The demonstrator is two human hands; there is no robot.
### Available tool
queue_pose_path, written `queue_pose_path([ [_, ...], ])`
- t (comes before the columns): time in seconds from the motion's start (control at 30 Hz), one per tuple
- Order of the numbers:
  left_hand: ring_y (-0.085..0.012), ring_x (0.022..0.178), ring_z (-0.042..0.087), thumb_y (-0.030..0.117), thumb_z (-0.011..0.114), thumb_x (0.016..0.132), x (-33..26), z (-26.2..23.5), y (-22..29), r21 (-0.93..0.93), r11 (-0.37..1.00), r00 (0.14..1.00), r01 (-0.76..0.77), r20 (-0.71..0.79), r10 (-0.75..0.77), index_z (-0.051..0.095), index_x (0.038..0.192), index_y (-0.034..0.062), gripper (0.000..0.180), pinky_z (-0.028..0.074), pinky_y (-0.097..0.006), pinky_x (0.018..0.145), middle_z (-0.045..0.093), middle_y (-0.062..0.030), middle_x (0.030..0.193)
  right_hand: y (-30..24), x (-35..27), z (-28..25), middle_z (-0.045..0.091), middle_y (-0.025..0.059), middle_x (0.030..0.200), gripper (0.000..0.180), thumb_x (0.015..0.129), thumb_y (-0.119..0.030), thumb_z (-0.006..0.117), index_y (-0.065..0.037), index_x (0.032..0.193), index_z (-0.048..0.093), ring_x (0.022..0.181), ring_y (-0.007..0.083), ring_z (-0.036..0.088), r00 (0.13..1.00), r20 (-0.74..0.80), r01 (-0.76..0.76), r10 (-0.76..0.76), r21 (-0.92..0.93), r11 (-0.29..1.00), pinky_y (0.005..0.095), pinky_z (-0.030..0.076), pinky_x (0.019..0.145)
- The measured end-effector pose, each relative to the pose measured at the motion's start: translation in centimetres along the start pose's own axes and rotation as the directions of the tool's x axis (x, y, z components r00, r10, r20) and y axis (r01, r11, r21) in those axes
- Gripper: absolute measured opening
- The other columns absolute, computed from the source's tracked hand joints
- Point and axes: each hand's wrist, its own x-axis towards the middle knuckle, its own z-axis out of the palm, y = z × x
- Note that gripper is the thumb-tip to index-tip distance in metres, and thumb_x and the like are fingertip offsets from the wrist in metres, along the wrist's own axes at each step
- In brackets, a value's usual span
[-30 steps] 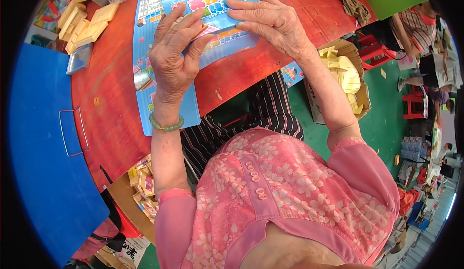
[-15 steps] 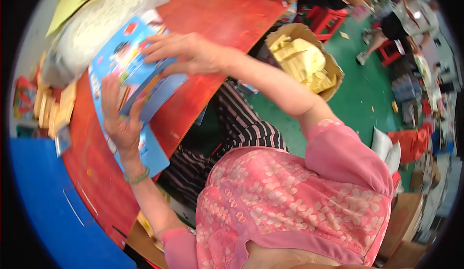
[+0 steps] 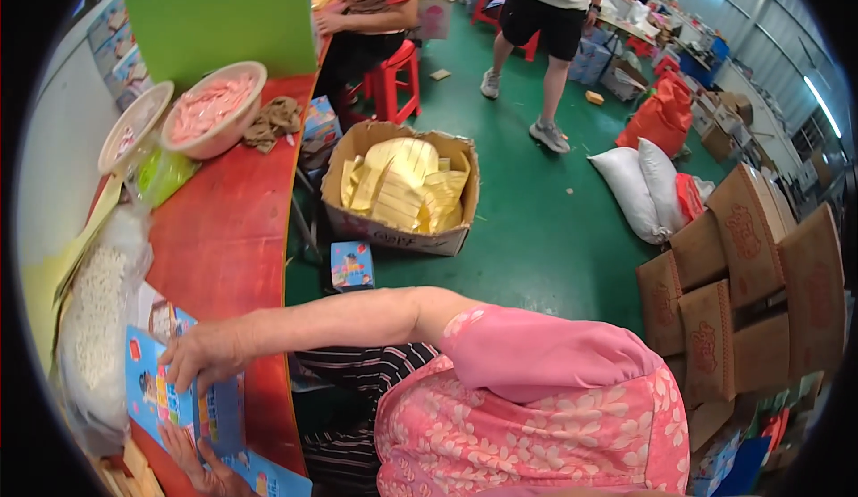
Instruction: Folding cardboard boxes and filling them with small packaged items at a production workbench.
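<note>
A blue cardboard box (image 3: 147, 403) with colourful printing stands at the near left of the table, its panels partly folded and a flap sticking out on the near side. My right hand (image 3: 206, 352) reaches across from the right, its bent fingers gripping the upper panel. Lower down, my left hand (image 3: 198, 467) has the near part of the box between fingers and thumb; the picture's rim cuts off its wrist. Past the box lies a clear plastic bag of small white pieces (image 3: 100, 318). What is inside the box is hidden.
On the red table (image 3: 223, 238) are a basin of pink pieces (image 3: 219, 108), another pale basin (image 3: 134, 130), a brown rag (image 3: 273, 123) and a green bag. A carton of yellow pieces (image 3: 402, 184) stands on the floor. Brown cartons (image 3: 742, 256) stack right. Two other people are farther off.
My view has swung right and up, so the box and both hands now sit at the lower left. My right hand's fingers, spread before, are now bent over the upper panel.
</note>
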Motion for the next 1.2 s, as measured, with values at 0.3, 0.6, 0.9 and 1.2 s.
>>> queue_pose_path([
  [0.3, -0.0312, 0.122, 0.056, 0.001, 0.058, 0.092, 4.6, -1.8, 6.1, -0.183, 0.926, 0.941, 0.331, -0.003, -0.337, 0.065, 0.117, -0.0037, 0.026, 0.035, -0.044, 0.109, 0.063, -0.0187, 0.125, -1.8, 0.6, -2.3, 0.066, 0.0144, 0.115, 0.028, 0.079, -0.012, 0.073, -0.005, 0.106, 0.067, 0.106, 0.0308, 0.063, 0.986, 0.043, -0.156, 0.16, -0.082, 0.984, 0.0383, 0.052, 0.088],
  [0.6, -0.0222, 0.114, 0.061, 0.017, 0.07, 0.089, 4.7, -3.8, 7.1, -0.396, 0.807, 0.868, 0.438, -0.047, -0.494, 0.07, 0.113, 0.0035, 0.028, 0.04, -0.037, 0.105, 0.07, -0.0107, 0.113, -5.1, 3.5, -3.4, 0.066, 0.0135, 0.116, 0.036, 0.078, -0.015, 0.076, -0.003, 0.111, 0.066, 0.106, 0.0292, 0.062, 0.964, 0.12, -0.222, 0.236, -0.122, 0.967, 0.0368, 0.05, 0.09],
  [0.9, -0.0101, 0.094, 0.061, 0.026, 0.069, 0.091, 6.9, -5.2, 5.1, -0.545, 0.706, 0.842, 0.452, 0.0, -0.539, 0.071, 0.111, 0.0027, 0.031, 0.048, -0.023, 0.083, 0.07, -0.0053, 0.099, -5.4, 6.5, -5.0, 0.072, 0.011, 0.088, 0.032, 0.08, -0.013, 0.077, -0.001, 0.109, 0.069, 0.076, 0.0136, 0.064, 0.893, 0.202, -0.398, 0.402, -0.065, 0.915, 0.0276, 0.051, 0.07],
  [1.2, -0.0084, 0.085, 0.064, 0.031, 0.068, 0.092, 8.0, -6.5, 3.9, -0.588, 0.646, 0.827, 0.487, 0.072, -0.558, 0.071, 0.107, 0.0014, 0.033, 0.051, -0.019, 0.078, 0.071, -0.0037, 0.09, -4.8, 7.2, -5.3, 0.07, 0.002, 0.082, 0.027, 0.081, -0.013, 0.077, 0.0, 0.104, 0.072, 0.072, 0.008, 0.059, 0.867, 0.189, -0.483, 0.46, 0.1, 0.87, 0.0237, 0.048, 0.064],
])
